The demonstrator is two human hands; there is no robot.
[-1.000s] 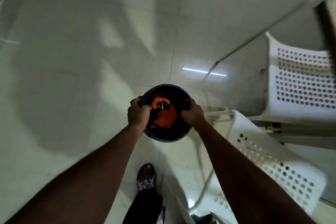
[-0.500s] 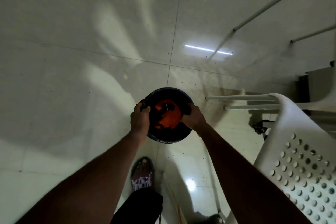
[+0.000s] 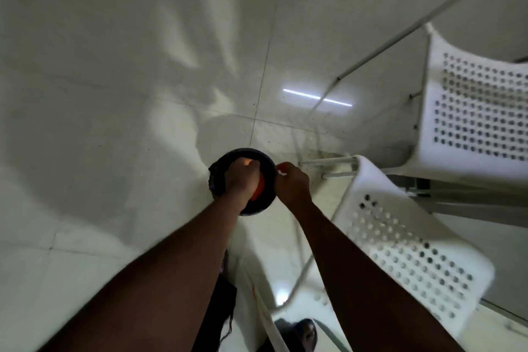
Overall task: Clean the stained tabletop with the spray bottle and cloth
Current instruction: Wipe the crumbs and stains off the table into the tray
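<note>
Cloth, orange and bunched, lies inside a dark round bowl held above a pale tiled floor, seen from the person's own head looking down. The left hand reaches into the bowl, its fingers curled down over the cloth and apparently gripping it. The right hand sits at the bowl's right rim with fingers curled round the edge; blur hides the fingertips, and a small white fleck beside them cannot be identified. Two white perforated chairs stand just to the right. No spray bottle and no tabletop are in view. This looks like the preparation step: getting the cloth out of the bowl. The next move probably calls for lifting the cloth clear while the right hand steadies the bowl, then finding the stained table
</note>
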